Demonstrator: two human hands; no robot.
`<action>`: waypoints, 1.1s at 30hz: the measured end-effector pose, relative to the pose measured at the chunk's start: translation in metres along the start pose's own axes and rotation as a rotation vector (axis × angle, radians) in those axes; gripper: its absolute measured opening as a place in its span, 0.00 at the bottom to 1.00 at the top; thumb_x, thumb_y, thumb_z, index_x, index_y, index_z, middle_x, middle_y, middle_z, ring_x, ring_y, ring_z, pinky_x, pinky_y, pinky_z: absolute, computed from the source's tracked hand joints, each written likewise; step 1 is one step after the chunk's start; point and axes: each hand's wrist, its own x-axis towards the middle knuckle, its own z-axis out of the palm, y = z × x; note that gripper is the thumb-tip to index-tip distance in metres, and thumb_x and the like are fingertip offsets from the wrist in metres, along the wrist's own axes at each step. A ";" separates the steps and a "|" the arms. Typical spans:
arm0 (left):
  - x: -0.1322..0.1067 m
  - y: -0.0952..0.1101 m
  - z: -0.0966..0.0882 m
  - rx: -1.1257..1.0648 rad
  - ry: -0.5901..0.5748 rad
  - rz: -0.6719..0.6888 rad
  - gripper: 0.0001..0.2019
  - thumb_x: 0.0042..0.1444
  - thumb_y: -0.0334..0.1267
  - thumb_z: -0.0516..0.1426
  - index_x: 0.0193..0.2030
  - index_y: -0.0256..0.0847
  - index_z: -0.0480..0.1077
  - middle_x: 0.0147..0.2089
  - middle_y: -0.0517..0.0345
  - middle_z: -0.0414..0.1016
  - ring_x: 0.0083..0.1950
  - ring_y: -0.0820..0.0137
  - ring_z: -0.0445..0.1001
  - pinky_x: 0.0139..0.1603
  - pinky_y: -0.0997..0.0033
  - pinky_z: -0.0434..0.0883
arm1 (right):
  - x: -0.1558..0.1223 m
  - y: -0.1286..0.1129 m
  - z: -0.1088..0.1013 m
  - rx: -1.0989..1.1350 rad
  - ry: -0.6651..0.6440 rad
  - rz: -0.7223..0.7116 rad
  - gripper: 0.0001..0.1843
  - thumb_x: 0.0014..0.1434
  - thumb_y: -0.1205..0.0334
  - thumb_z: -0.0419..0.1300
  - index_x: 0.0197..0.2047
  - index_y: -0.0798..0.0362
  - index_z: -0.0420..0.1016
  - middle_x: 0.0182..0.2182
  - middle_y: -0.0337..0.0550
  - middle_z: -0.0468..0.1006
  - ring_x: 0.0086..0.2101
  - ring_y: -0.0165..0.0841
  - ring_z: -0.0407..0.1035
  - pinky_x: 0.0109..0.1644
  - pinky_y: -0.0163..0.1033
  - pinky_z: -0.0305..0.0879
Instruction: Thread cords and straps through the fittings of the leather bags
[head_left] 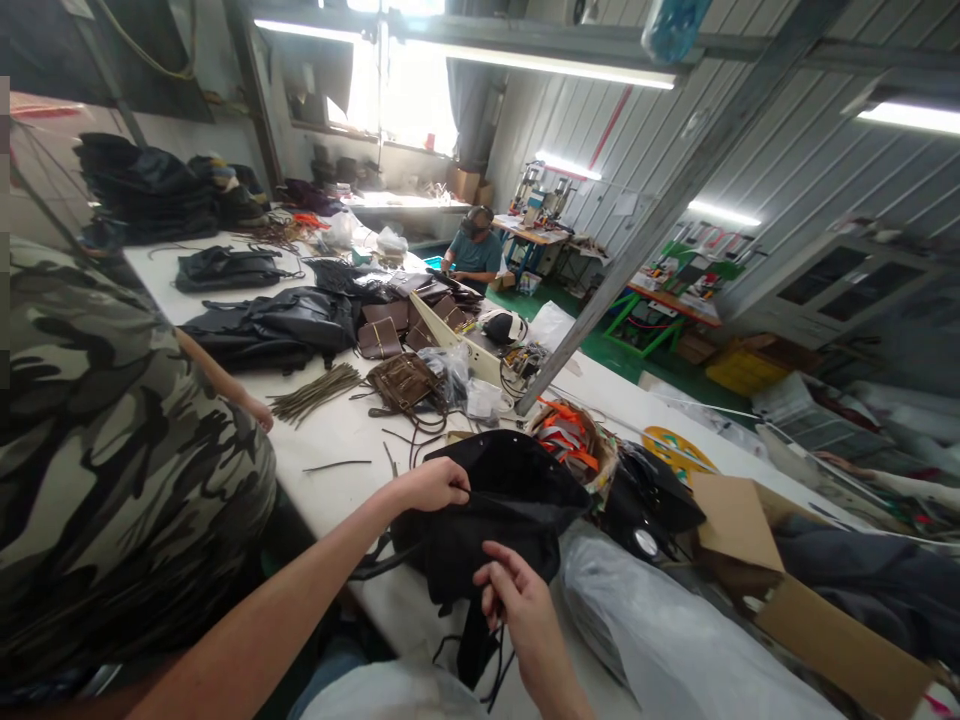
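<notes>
A black bag point(517, 490) lies on the white table right in front of me, its top edge opened out and straps hanging off the near side. My left hand point(436, 484) is closed, its fingers pinching the edge of the bag's opening. Over the bag's near face is my right hand point(514, 592), with its fingers apart and slightly curled; nothing shows in it. Whether those fingers touch the fabric I cannot tell. Thin black cords dangle below the right hand.
At left stands a person in camouflage clothing point(112, 470); another sits at the far side point(476, 250). Brown bags point(405, 382), a bundle of strips point(315, 393) and black bags point(277, 325) lie on the table. To the right are a plastic-wrapped bundle point(675, 620), a cardboard box point(739, 530) and a metal post point(660, 210).
</notes>
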 end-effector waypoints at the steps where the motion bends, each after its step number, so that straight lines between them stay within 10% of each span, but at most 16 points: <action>1: 0.000 -0.001 0.002 -0.003 0.005 0.001 0.10 0.58 0.39 0.62 0.41 0.40 0.84 0.34 0.59 0.82 0.35 0.69 0.73 0.36 0.72 0.64 | 0.000 0.001 0.000 0.004 0.007 0.011 0.38 0.54 0.37 0.72 0.58 0.56 0.75 0.37 0.47 0.82 0.23 0.28 0.64 0.23 0.33 0.59; 7: -0.004 -0.004 0.006 -0.010 0.017 0.021 0.09 0.58 0.38 0.62 0.41 0.41 0.84 0.36 0.58 0.84 0.36 0.68 0.75 0.38 0.72 0.65 | -0.008 0.005 0.004 -0.141 0.091 -0.074 0.34 0.60 0.36 0.70 0.58 0.53 0.79 0.40 0.48 0.84 0.21 0.25 0.59 0.21 0.32 0.50; 13: -0.005 -0.004 0.005 -0.007 0.022 0.042 0.09 0.57 0.39 0.63 0.42 0.41 0.85 0.35 0.59 0.84 0.35 0.69 0.74 0.38 0.72 0.65 | -0.006 0.003 0.008 0.007 0.061 -0.051 0.46 0.54 0.35 0.75 0.65 0.57 0.72 0.41 0.51 0.84 0.32 0.35 0.73 0.30 0.36 0.71; 19: -0.001 -0.001 0.007 0.000 0.037 0.047 0.09 0.57 0.37 0.63 0.41 0.41 0.85 0.35 0.58 0.84 0.36 0.68 0.75 0.37 0.72 0.65 | 0.003 -0.007 0.009 0.006 0.018 0.114 0.34 0.54 0.31 0.74 0.43 0.56 0.81 0.21 0.31 0.67 0.18 0.20 0.45 0.20 0.29 0.38; 28: -0.005 0.001 0.005 -0.015 0.061 0.040 0.10 0.56 0.37 0.63 0.41 0.42 0.86 0.36 0.58 0.85 0.36 0.68 0.75 0.38 0.71 0.65 | 0.003 -0.012 0.013 0.322 0.030 0.109 0.35 0.45 0.49 0.83 0.52 0.55 0.81 0.36 0.46 0.83 0.27 0.27 0.63 0.28 0.31 0.62; 33: -0.004 0.000 0.006 -0.021 0.059 0.043 0.10 0.56 0.38 0.63 0.41 0.41 0.85 0.34 0.58 0.84 0.35 0.68 0.74 0.37 0.71 0.65 | 0.011 -0.006 0.021 0.031 0.089 0.013 0.37 0.49 0.33 0.78 0.45 0.59 0.84 0.29 0.43 0.79 0.25 0.29 0.66 0.26 0.32 0.63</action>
